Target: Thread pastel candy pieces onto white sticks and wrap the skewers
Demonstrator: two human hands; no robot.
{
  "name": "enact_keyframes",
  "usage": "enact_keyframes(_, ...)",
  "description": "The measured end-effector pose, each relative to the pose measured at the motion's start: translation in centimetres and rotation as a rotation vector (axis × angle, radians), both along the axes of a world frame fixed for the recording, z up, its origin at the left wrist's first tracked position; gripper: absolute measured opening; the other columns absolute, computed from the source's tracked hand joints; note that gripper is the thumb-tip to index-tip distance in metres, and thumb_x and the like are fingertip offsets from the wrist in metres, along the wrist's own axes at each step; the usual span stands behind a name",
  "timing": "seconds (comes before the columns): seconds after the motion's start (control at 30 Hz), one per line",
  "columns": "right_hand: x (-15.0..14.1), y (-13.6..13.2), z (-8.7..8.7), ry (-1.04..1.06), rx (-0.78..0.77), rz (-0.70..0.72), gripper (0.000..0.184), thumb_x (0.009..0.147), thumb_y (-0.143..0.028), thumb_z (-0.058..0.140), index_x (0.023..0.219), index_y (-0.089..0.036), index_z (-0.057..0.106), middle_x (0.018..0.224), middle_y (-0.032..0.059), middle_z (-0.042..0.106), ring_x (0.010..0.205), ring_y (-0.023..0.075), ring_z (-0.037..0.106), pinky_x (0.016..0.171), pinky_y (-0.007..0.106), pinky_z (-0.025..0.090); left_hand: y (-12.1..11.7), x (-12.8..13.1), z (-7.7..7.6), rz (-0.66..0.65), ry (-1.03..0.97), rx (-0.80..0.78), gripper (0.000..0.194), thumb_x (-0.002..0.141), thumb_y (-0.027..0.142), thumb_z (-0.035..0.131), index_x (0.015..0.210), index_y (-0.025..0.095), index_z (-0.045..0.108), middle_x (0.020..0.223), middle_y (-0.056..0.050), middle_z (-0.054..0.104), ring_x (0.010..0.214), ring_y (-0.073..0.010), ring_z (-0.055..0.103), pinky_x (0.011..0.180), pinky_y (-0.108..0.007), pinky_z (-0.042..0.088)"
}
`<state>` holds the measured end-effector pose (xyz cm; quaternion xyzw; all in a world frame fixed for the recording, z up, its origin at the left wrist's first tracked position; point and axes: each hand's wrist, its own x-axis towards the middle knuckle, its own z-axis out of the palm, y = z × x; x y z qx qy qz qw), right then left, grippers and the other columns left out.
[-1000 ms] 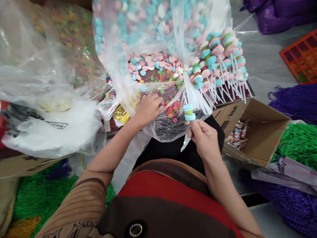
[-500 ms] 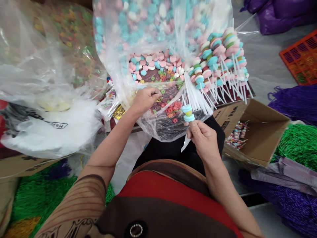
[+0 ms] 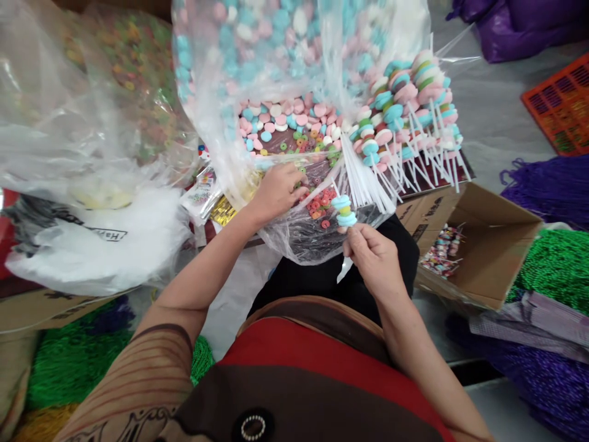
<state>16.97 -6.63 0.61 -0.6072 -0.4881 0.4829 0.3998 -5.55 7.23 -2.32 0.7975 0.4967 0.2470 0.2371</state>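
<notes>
My right hand (image 3: 373,250) is closed on a candy skewer (image 3: 344,212), a thin white stick with pale blue puffy discs and yellow-green rings threaded on it. The stick tilts up and left, its bare tip above the candies. My left hand (image 3: 280,191) hovers over small ring candies (image 3: 321,202), red, green and purple, lying on clear plastic. Its fingers are bent and slightly apart; nothing shows between them. Pink, blue and white candy discs (image 3: 276,110) lie just beyond. A fan of bare white sticks (image 3: 361,175) rests right of the rings.
Finished candy skewers (image 3: 405,113) are piled at the right. A large clear bag (image 3: 276,37) of discs stands behind, and a bag of rings (image 3: 138,80) at the left. An open cardboard box (image 3: 488,252) is by my right knee, beside green bead strands (image 3: 556,270).
My left hand has shifted slightly right and down over the rings, and its fingers have spread from a pinch. My right hand and the skewer have moved a little left.
</notes>
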Motion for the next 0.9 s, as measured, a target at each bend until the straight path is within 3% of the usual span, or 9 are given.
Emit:
enact_keyframes(0.17, -0.9, 0.0, 0.7, -0.025, -0.007, 0.095, 0.032, 0.098, -0.045, 0.056, 0.092, -0.018, 0.073, 0.051, -0.0062, 0.048, 0.048, 0.0106, 0.041, 0.052, 0.025, 0.034, -0.9, 0.5, -0.5, 0.154, -0.759, -0.358, 0.032, 0.091, 0.053, 0.074, 0.095, 0.022, 0.070, 0.096, -0.006, 0.078, 0.084, -0.0182, 0.073, 0.074, -0.033, 0.056)
enact_keyframes(0.27, -1.4, 0.0, 0.7, -0.022, 0.020, 0.111, 0.034, 0.099, -0.045, 0.053, 0.095, -0.019, 0.075, 0.051, -0.0071, 0.043, 0.047, 0.0108, 0.039, 0.051, 0.026, 0.033, -1.6, 1.4, -0.9, 0.184, -0.922, -0.441, 0.039, 0.092, 0.060, 0.072, 0.095, 0.022, 0.067, 0.099, -0.007, 0.078, 0.084, -0.0174, 0.075, 0.071, -0.032, 0.057)
enact_keyframes(0.5, -1.6, -0.2, 0.8, -0.124, 0.066, 0.084, 0.030, 0.097, -0.039, 0.054, 0.090, -0.019, 0.076, 0.056, -0.0046, 0.042, 0.053, 0.0118, 0.039, 0.050, 0.025, 0.031, -2.5, 2.7, -0.8, 0.173, -0.958, -0.442, 0.041, 0.089, 0.063, 0.074, 0.095, 0.024, 0.063, 0.093, -0.003, 0.077, 0.086, -0.0156, 0.074, 0.074, -0.031, 0.058)
enact_keyframes(0.67, -1.7, -0.4, 1.0, -0.129, 0.036, 0.063, 0.032, 0.098, -0.040, 0.052, 0.091, -0.018, 0.075, 0.054, -0.0046, 0.042, 0.052, 0.0122, 0.040, 0.050, 0.025, 0.031, -3.5, 3.2, -0.6, 0.151, -0.899, -0.241, 0.046, 0.081, 0.065, 0.081, 0.096, 0.024, 0.066, 0.096, -0.002, 0.077, 0.089, -0.0146, 0.074, 0.079, -0.028, 0.058)
enact_keyframes(0.9, -1.3, -0.7, 0.6, -0.076, 0.040, 0.095, 0.033, 0.099, -0.045, 0.054, 0.093, -0.019, 0.073, 0.054, -0.0064, 0.038, 0.050, 0.0111, 0.037, 0.049, 0.025, 0.030, -4.4, 3.1, -0.1, 0.053, -0.656, 0.036, 0.036, 0.096, 0.057, 0.069, 0.107, 0.023, 0.072, 0.101, -0.004, 0.082, 0.086, -0.0134, 0.076, 0.081, -0.026, 0.059)
